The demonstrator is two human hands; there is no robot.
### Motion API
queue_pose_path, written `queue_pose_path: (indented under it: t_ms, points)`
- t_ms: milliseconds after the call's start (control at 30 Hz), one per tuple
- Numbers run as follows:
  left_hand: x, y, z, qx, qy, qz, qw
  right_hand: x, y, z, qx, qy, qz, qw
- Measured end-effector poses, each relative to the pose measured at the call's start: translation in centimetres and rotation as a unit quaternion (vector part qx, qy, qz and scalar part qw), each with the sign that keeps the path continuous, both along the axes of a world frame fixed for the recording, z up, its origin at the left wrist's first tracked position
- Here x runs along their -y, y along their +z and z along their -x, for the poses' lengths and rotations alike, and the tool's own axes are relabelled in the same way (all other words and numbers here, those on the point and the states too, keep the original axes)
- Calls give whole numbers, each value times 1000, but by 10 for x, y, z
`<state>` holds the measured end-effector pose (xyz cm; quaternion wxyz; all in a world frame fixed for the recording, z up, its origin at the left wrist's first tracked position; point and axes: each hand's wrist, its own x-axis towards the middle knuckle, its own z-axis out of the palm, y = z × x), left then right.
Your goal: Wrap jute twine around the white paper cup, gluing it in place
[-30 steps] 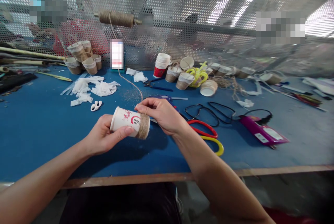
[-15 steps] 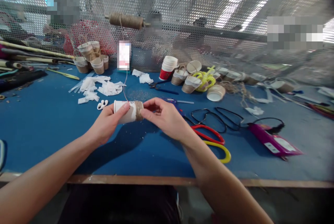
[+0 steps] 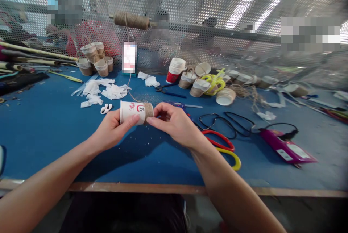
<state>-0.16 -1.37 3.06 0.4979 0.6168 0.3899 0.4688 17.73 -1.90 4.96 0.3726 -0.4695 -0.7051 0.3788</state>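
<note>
A white paper cup (image 3: 131, 109) lies sideways above the table, its right end wrapped in brown twine (image 3: 148, 112). My left hand (image 3: 116, 126) grips the cup near its rim, thumb along the near side. At the twine-wrapped base, my right hand (image 3: 174, 122) pinches the cup between thumb and curled fingers. Red and dark printing shows on the cup's wall. From the twine spool (image 3: 132, 21) on the mesh, a strand runs down past a phone (image 3: 129, 57) to the wrapped end.
Red-handled scissors (image 3: 220, 139) with one yellow loop lie right of my hands, near black cords and a purple packet (image 3: 288, 146). Behind are pliers (image 3: 171, 92), stacked paper cups (image 3: 176, 70) and several twine-wrapped cups (image 3: 101, 68). White scraps (image 3: 115, 91) lie left.
The cup has rolled in my hands, bringing its printed side into view, and shifted slightly right. The twine strand now meets it further right, at the wrapped band.
</note>
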Motion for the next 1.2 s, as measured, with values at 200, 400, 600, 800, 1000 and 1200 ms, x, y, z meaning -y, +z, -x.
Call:
queue_pose_path:
  t_ms: [200, 400, 600, 800, 1000, 1200]
  points:
    - [-11, 0, 7, 147, -47, 163, 975, -2, -1, -3, 60, 45, -137, 988]
    - [-13, -5, 5, 151, -27, 179, 972, -5, -2, -6, 104, 61, -132, 984]
    - [-5, -9, 5, -4, -77, 33, 997, -12, 0, -9, 33, -56, -77, 995]
    - [-1, -6, 4, -42, -103, -6, 994, -10, 2, -11, -27, 29, 55, 998]
    - [-5, -6, 6, 1, -106, 45, 993, -8, 3, -14, 5, 64, 76, 995]
    - [-8, -11, 4, 66, -108, 149, 981, -9, -3, -11, 36, 73, 34, 996]
